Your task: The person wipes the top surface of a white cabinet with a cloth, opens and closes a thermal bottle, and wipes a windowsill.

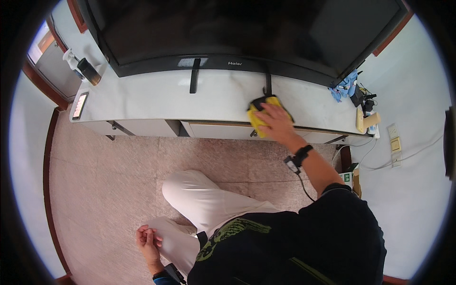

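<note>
My right hand (276, 123) presses a yellow and black cleaning cloth (258, 126) at the front edge of a white marble-look TV cabinet top (149, 96). The cloth's lower part hangs over the edge, in front of a drawer front. Just behind it is one foot (269, 83) of a black Haier television (228, 35); the other foot (194, 76) stands farther left. Low in the view, my left hand (148, 242) is beside my bent leg, its fingers loosely curled with nothing visible in them.
At the cabinet's left end are a phone (80, 105), a dark bottle (89, 72) and a white pump bottle (73, 62). A blue cloth (343, 86), black adapters (357, 97) and a yellow box (360, 120) crowd the right end. White cables (388, 164) run along the right wall.
</note>
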Action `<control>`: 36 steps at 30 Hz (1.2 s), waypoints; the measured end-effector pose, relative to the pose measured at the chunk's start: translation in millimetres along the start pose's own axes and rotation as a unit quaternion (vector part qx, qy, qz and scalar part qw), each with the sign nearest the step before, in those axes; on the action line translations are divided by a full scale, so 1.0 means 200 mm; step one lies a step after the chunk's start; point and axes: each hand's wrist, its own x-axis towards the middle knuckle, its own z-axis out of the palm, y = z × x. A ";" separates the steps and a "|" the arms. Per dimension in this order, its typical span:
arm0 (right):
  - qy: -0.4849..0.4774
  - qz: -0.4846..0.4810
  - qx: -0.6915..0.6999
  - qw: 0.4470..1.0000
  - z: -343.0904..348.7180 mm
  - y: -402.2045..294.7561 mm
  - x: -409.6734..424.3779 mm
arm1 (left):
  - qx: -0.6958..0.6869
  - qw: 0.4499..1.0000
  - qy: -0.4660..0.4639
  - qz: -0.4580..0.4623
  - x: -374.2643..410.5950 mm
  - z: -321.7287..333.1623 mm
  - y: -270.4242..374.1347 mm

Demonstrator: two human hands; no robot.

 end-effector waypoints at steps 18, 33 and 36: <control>-0.052 0.295 -0.069 0.951 0.16 0.45 0.26 | 0.076 0.995 0.037 0.051 -0.15 0.17 -0.03; -0.010 0.532 -0.207 0.821 -0.16 1.14 -0.72 | 0.070 0.995 0.051 0.041 -0.12 0.14 -0.07; -0.013 0.560 -0.227 0.796 -0.18 1.00 -0.75 | 0.053 0.997 0.050 0.024 -0.11 0.19 -0.03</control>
